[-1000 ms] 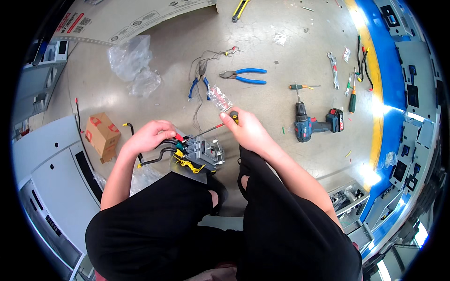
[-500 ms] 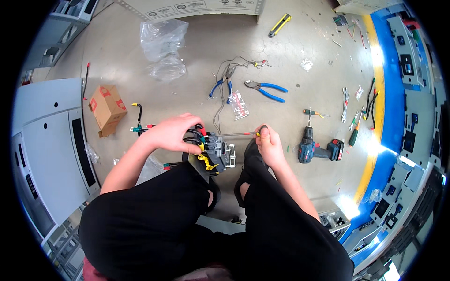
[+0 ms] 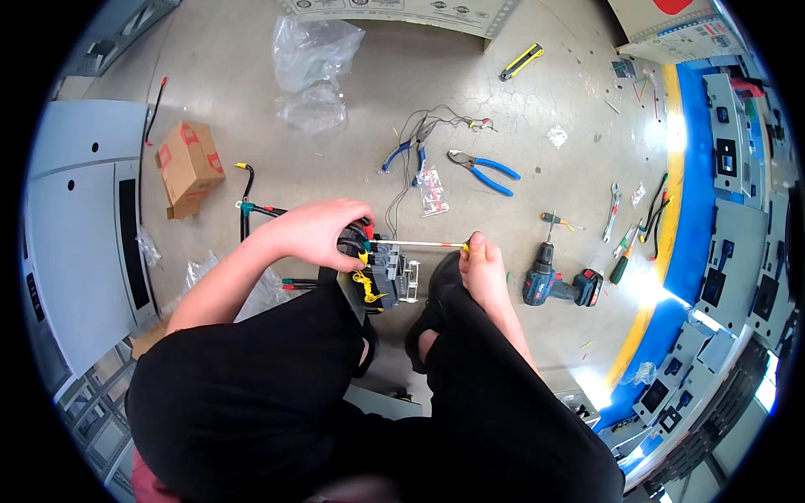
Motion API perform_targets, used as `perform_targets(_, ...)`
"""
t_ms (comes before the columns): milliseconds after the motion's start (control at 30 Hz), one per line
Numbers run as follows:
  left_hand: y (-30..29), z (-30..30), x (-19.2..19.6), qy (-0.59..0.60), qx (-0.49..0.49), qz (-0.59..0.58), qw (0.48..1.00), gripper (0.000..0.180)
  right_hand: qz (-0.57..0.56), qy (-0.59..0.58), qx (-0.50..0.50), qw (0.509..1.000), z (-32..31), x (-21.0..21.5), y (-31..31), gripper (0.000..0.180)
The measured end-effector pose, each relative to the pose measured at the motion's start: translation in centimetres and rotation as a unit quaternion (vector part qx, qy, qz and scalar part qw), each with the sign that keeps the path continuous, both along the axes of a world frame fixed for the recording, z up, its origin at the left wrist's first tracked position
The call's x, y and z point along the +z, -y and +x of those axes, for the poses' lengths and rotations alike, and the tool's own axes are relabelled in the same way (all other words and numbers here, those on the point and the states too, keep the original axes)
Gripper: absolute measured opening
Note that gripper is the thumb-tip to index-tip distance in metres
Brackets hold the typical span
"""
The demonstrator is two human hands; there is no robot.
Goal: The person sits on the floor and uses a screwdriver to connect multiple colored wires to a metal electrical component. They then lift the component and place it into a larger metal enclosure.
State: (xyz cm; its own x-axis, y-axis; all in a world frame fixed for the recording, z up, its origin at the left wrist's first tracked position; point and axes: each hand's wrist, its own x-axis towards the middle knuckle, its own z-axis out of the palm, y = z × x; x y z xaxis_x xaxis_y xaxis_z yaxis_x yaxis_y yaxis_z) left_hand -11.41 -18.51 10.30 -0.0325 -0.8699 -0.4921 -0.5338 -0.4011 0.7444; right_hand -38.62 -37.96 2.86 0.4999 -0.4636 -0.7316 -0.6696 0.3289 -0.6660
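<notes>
Head view: looking down past black trouser legs (image 3: 251,377) to a grey concrete floor (image 3: 419,67) scattered with tools.
Grey moulded block (image 3: 388,270): just beyond the left knee, between the left hand and the right shoe (image 3: 445,289); cannot tell whether resting on the floor or propped against the leg.
Left hand (image 3: 323,230): curled from above, thumb and fingers closed around thick black cables (image 3: 350,245) with red, green and yellow end sleeves, right where these meet the block.
Right hand (image 3: 482,261): wrapped around the handle of a long screwdriver (image 3: 419,244) with a slim pale shaft, thumb uppermost; shaft running nearly level across to the block's far edge, beside the red sleeve; exact seating of the tip too small to tell.
Block handling: probably rigid and fairly dense, smooth on the casing; best held by the solid sides, clear of the silver metal bracket (image 3: 412,281), likely easier to bend.
Cable handling: probably stiff and springy, apt to twist the block; best gripped close to the sleeves.
Thin yellow wire bunch (image 3: 367,288): soft-looking, loose at the near side, easily snagged.
Right-side floor: blue-handled pliers (image 3: 495,174) and dark blue cordless drill (image 3: 549,281), both well apart from the block.
</notes>
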Motion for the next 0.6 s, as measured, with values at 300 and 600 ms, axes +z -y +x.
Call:
perform_targets(300,-0.4,0.1,-0.7,-0.009,0.017,0.004,1.0,0.063,-0.042,-0.037,0.039,0.998,1.3,0.8,0.2,0.061)
perform_targets(600,-0.4,0.0,-0.6,0.0,0.019,0.022,1.0,0.059,0.044,0.079,0.012,0.996,0.2,1.4,-0.3,0.042)
